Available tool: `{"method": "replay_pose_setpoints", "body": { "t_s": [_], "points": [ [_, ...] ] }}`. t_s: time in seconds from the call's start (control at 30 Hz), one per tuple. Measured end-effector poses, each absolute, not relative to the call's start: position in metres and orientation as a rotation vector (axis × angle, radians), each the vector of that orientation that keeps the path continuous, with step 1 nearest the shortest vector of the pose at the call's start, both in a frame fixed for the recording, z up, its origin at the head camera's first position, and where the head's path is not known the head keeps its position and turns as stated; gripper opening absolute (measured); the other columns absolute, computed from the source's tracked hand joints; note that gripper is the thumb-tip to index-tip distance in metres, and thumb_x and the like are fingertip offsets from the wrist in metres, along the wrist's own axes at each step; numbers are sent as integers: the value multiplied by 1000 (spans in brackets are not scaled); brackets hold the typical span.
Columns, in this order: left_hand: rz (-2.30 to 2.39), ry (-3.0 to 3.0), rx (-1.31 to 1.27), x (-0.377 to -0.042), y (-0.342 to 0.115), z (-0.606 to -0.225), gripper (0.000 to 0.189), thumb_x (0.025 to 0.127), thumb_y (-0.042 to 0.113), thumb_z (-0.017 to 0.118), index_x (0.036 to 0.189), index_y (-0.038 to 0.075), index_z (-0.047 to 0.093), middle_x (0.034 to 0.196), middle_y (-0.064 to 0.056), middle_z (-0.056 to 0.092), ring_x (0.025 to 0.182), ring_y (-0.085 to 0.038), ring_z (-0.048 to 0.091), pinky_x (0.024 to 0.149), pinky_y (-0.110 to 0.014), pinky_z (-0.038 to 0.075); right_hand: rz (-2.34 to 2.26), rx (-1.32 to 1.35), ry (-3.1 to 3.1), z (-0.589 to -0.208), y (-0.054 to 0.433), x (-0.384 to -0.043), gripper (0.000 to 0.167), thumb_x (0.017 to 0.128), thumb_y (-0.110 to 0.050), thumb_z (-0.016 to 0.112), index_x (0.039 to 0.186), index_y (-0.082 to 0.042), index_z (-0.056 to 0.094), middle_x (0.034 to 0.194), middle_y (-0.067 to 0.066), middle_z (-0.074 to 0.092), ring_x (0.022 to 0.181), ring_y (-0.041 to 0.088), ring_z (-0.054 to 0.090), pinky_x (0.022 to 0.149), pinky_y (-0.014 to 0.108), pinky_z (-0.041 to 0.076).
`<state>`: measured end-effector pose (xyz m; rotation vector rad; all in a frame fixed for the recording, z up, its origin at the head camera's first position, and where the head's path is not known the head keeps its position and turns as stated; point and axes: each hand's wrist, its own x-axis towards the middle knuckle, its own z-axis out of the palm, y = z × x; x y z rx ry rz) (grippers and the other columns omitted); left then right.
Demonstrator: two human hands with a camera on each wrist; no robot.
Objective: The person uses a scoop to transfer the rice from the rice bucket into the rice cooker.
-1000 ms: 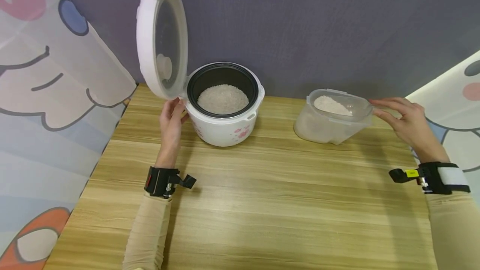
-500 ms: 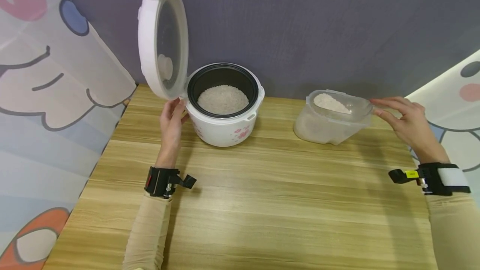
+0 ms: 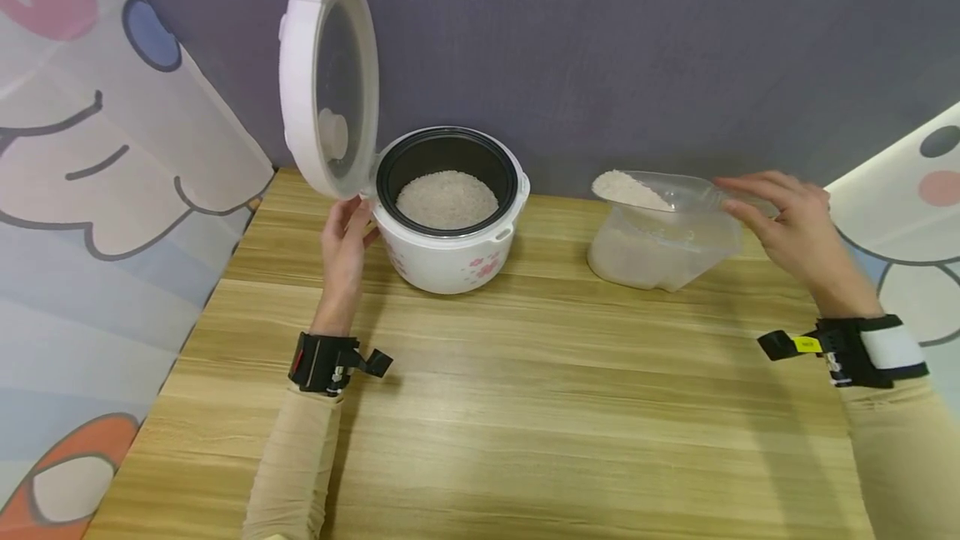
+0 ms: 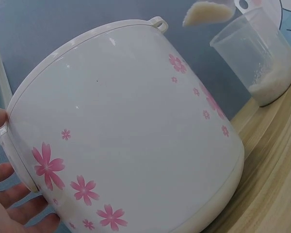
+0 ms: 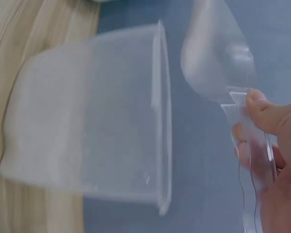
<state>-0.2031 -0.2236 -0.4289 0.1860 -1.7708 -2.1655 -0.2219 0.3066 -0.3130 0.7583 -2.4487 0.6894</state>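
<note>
My right hand [image 3: 795, 223] pinches the handle of a clear plastic scoop [image 5: 218, 58] between thumb and fingers. A heap of rice [image 3: 628, 190] fills the scoop's bowl, which is above the translucent rice container [image 3: 660, 244]; more rice shows through the container's lower walls. In the head view, a white rice cooker [image 3: 442, 261] with pink flowers stands left of it, rice [image 3: 447, 200] in its dark inner pot [image 3: 442, 150]. My left hand [image 3: 345, 248] holds the cooker's left side, thumb above and fingers below the side handle [image 4: 17, 160]. Its lid [image 3: 300, 82] stands raised above that hand.
The wooden table [image 3: 540, 407] meets a grey-blue back wall [image 3: 562, 48]. Printed cartoon curtains hang at the left [image 3: 112, 157] and right [image 3: 922, 232]. Between the cooker and the container lies a stretch of table.
My right hand has lifted the rice-filled scoop up out of the container and moved slightly left. The left hand, cooker and container stay where they were.
</note>
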Motion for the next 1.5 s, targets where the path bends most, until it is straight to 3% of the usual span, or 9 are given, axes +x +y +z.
{"method": "replay_pose_setpoints", "body": {
  "t_s": [0.07, 0.17, 0.33, 0.43, 0.57, 0.8, 1.2, 1.5],
  "points": [
    [-2162, -1772, 184, -203, -224, -429, 41, 107, 30, 57, 144, 13, 56, 143, -5, 55, 131, -19, 53, 113, -49, 45, 695, 737, -2482, -309, 295, -222, 26, 100, -12, 69, 123, -1, 73, 116, -43, 49, 111, -21, 42, 97, 29, 18],
    [-2159, -1771, 178, -203, -224, -429, 42, 107, 31, 57, 144, 13, 56, 143, -5, 55, 131, -19, 53, 113, -50, 45, 714, 725, -2502, -304, 278, -224, 27, 100, -13, 69, 125, -4, 73, 116, -38, 51, 107, -20, 42, 94, 33, 16],
    [-2144, -1765, 140, -203, -224, -432, 42, 107, 29, 56, 145, 11, 55, 141, -5, 56, 128, -20, 54, 112, -50, 46, 712, 779, -2511, -294, 250, -231, 27, 100, -12, 69, 125, -4, 73, 115, 4, 69, 104, -14, 42, 90, 28, 14],
    [-2137, -1766, 123, -202, -224, -433, 42, 108, 30, 55, 145, 11, 54, 140, -4, 57, 127, -20, 54, 112, -50, 46, 698, 828, -2515, -288, 234, -236, 28, 99, -9, 69, 127, -2, 72, 117, 22, 67, 101, 3, 48, 87, 29, 13],
    [-2138, -1773, 110, -203, -224, -433, 42, 108, 31, 55, 145, 11, 54, 141, -5, 56, 128, -20, 54, 112, -52, 45, 677, 854, -2541, -280, 211, -241, 30, 99, -6, 69, 129, -2, 71, 120, 21, 66, 96, 25, 48, 88, 36, 12],
    [-2140, -1774, 139, -202, -225, -431, 42, 107, 30, 56, 146, 12, 55, 142, -5, 56, 129, -20, 54, 113, -51, 45, 590, 916, -2489, -273, 176, -251, 30, 95, -6, 72, 125, -3, 73, 116, 20, 66, 96, 35, 49, 90, 44, 12],
    [-2146, -1766, 146, -202, -224, -432, 40, 107, 31, 56, 143, 12, 55, 137, -3, 57, 124, -18, 54, 112, -50, 46, 438, 976, -2389, -279, 138, -259, 28, 99, -12, 68, 126, -4, 73, 118, 22, 64, 104, 42, 51, 96, 61, 17],
    [-2155, -1759, 164, -201, -224, -432, 41, 107, 30, 57, 144, 12, 55, 138, -3, 57, 125, -18, 54, 113, -50, 45, 147, 1032, -2208, -283, 118, -252, 25, 100, -9, 67, 124, -8, 73, 118, 18, 65, 109, 39, 55, 100, 58, 24]
  ]
}}
